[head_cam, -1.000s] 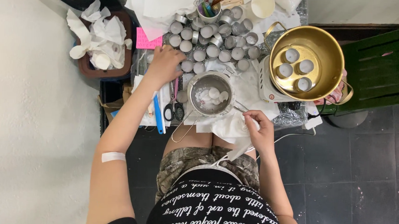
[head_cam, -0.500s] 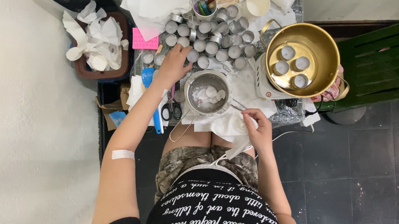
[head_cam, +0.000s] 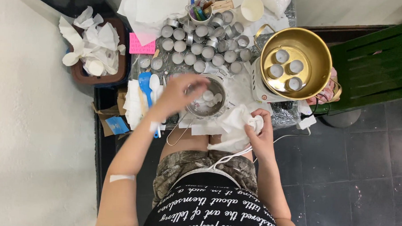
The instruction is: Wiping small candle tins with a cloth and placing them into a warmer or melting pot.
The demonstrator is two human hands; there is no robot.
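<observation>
Since the earlier frames the left hand (head_cam: pixel 177 93) has drawn back from the rows of small round tins (head_cam: pixel 199 48) and now hovers over the near rim of the steel saucepan (head_cam: pixel 207 99), fingers curled; it is blurred, so whether it pinches anything cannot be told. The saucepan sits at the table's front edge, just before the person's knees, with several pale round discs (head_cam: pixel 209 97) in it. The right hand (head_cam: pixel 258 128) stays just right of the pan, clenched around a crumpled white paper towel (head_cam: pixel 236 123). Farther right, a brass pot (head_cam: pixel 295 58) on a white cooker holds four small tins. At far left stands a brown bin (head_cam: pixel 98 56) full of crumpled paper.
</observation>
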